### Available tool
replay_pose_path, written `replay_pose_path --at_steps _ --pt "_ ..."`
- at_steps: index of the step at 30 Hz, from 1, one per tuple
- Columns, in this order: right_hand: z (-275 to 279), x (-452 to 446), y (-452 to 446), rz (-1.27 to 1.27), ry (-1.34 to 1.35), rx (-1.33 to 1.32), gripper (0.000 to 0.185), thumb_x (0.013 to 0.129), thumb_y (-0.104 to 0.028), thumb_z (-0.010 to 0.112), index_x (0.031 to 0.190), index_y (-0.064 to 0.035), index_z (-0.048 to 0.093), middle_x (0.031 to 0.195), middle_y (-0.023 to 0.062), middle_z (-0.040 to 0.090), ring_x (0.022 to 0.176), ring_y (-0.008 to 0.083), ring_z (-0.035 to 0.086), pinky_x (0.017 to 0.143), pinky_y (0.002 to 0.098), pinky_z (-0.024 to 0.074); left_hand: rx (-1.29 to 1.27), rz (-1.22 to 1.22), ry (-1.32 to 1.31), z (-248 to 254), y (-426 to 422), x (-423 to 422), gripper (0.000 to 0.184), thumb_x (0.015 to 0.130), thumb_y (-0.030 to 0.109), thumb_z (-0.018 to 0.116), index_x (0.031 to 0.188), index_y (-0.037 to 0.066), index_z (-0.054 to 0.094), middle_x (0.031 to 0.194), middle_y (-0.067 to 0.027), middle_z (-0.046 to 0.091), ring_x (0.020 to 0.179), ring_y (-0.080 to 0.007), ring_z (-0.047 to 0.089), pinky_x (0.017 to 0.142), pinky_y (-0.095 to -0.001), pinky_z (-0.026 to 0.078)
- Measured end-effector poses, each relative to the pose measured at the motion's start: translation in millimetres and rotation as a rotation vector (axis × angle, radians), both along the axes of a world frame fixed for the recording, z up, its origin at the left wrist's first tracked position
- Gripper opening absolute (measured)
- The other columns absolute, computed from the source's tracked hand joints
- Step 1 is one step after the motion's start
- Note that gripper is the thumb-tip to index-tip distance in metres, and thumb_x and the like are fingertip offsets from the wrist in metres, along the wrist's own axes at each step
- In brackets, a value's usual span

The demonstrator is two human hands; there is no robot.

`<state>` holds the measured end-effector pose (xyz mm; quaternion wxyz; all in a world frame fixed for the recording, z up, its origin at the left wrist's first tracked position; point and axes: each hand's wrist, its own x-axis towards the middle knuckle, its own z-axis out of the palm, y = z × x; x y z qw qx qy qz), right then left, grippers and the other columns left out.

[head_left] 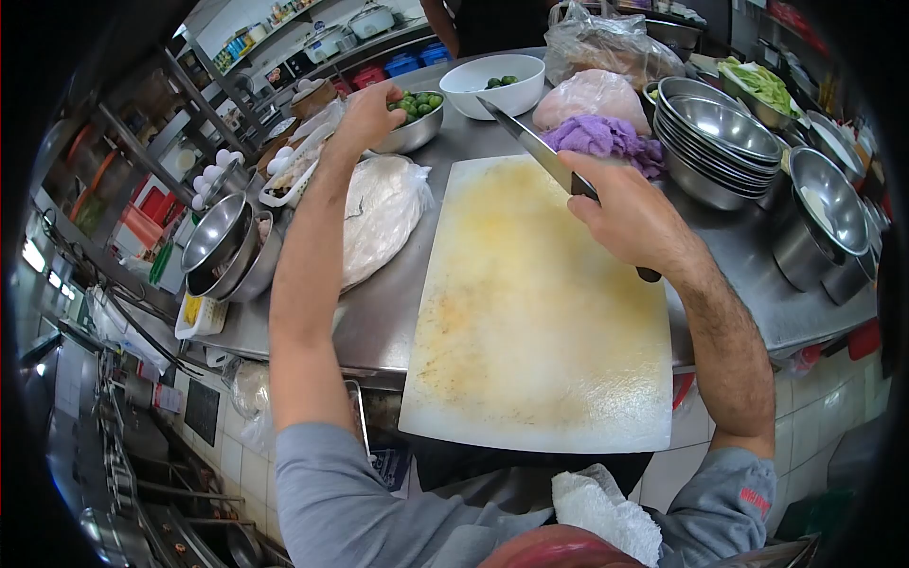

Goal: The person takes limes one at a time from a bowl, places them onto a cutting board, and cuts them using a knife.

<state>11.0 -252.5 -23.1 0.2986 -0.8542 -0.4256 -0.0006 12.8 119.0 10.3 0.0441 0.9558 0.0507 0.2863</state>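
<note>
My right hand [625, 213] grips a knife [530, 142] by its black handle, over the upper right part of a large white cutting board [530, 331]. The blade points up and left, toward a white bowl [464, 83] with a few small green limes [503, 81] in it. My left hand [367, 115] is at the left edge of a metal bowl [414, 137] heaped with small green limes [421, 102]. Its fingers are curled, and what they hold is hidden among the fruit. The board's surface is stained yellow and looks wet.
A purple cloth [606, 142] lies beyond the board, beside plastic-wrapped bundles. Stacked metal bowls [717, 142] stand on the right. A plastic-wrapped pale slab [383, 213] and more metal bowls [216, 237] are on the left, near eggs [221, 159]. Another person [497, 28] stands across the table.
</note>
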Motion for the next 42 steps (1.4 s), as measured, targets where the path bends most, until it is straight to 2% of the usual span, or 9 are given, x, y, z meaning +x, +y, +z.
replay_pose_path --at_steps 1,5,7,13,17,19,23,25,42 --pt "0.4 -0.5 -0.5 -0.001 -0.001 0.014 0.046 0.086 -0.008 0.057 0.131 0.0016 0.051 0.116 0.0233 0.064 0.109 0.0359 0.061 0.094 0.0399 0.0475 0.003 -0.001 -0.001 1.5 -11.5 -8.9 0.031 0.077 0.010 0.071 0.105 -0.001 0.064 0.101 -0.0157 0.069 0.095 -0.0279 0.067 0.085 -0.0357 0.053" --pt "-1.7 -7.5 -2.5 0.047 -0.033 0.066 0.047 0.087 -0.010 0.057 0.132 0.0008 0.051 0.116 0.0234 0.064 0.110 0.0364 0.061 0.095 0.0401 0.0474 -0.535 -0.395 0.166 -19.2 -70.3 -58.4 0.026 0.081 0.007 0.070 0.105 -0.001 0.062 0.095 -0.0059 0.068 0.087 -0.0106 0.064 0.078 -0.0271 0.053" --pt "1.4 -14.6 -2.3 0.070 0.034 -0.007 0.047 0.088 -0.012 0.057 0.133 0.0001 0.050 0.115 0.0235 0.064 0.110 0.0373 0.061 0.094 0.0415 0.0476 -0.602 -0.475 0.262 -33.5 -92.8 -82.5 0.026 0.083 0.002 0.069 0.108 -0.001 0.061 0.098 -0.0033 0.065 0.088 -0.0111 0.063 0.081 -0.0249 0.051" --pt "0.5 -26.2 -2.2 0.150 0.017 -0.153 0.050 0.088 -0.014 0.058 0.136 -0.0026 0.048 0.113 0.0236 0.064 0.106 0.0379 0.062 0.093 0.0435 0.0483 -0.460 -0.417 0.187 -63.1 -131.5 -114.7 0.028 0.082 0.006 0.071 0.108 -0.001 0.061 0.093 -0.0031 0.065 0.082 -0.0097 0.062 0.078 -0.0250 0.052" --pt "1.6 -32.9 -3.7 0.164 0.032 -0.206 0.050 0.088 -0.013 0.057 0.137 -0.0036 0.047 0.108 0.0233 0.066 0.103 0.0378 0.063 0.091 0.0443 0.0491 -0.313 -0.404 0.039 -76.9 -134.5 -114.8 0.020 0.081 0.009 0.070 0.098 -0.001 0.063 0.089 -0.0087 0.064 0.078 -0.0169 0.066 0.072 -0.0291 0.053" --pt "0.0 -36.2 -4.0 0.213 -0.002 -0.204 0.030 0.088 -0.009 0.051 0.117 -0.0007 0.054 0.093 0.0224 0.066 0.092 0.0380 0.065 0.082 0.0465 0.0509 -0.314 -0.413 0.021 -75.9 -137.4 -116.1 0.019 0.081 0.008 0.070 0.097 -0.001 0.063 0.088 -0.0090 0.063 0.078 -0.0179 0.066 0.072 -0.0290 0.053" --pt "2.0 -47.8 -7.2 0.225 -0.012 -0.206 0.027 0.088 -0.009 0.050 0.113 -0.0004 0.053 0.091 0.0233 0.066 0.089 0.0385 0.066 0.079 0.0478 0.0509 -0.317 -0.457 -0.068 -82.3 -138.4 -114.1 0.016 0.081 0.007 0.072 0.094 -0.001 0.065 0.088 -0.0078 0.063 0.074 -0.0142 0.062 0.068 -0.0268 0.051" --pt "9.8 -57.5 -10.9 0.168 0.081 -0.284 0.048 0.089 -0.013 0.055 0.135 -0.0029 0.047 0.100 0.0232 0.067 0.098 0.0403 0.063 0.087 0.0476 0.0484 -0.305 -0.459 -0.076 -82.8 -139.6 -114.2 0.016 0.082 0.007 0.071 0.094 -0.001 0.065 0.088 -0.0079 0.063 0.074 -0.0143 0.062 0.067 -0.0270 0.051" --pt "5.3 -75.5 -31.4 0.178 0.032 -0.263 0.050 0.089 -0.010 0.054 0.137 -0.0003 0.044 0.102 0.0239 0.065 0.098 0.0409 0.062 0.084 0.0475 0.0482 -0.281 -0.464 -0.099 -83.4 -142.7 -113.8 0.015 0.082 0.006 0.070 0.094 -0.001 0.065 0.088 -0.0079 0.063 0.073 -0.0154 0.061 0.066 -0.0280 0.050"
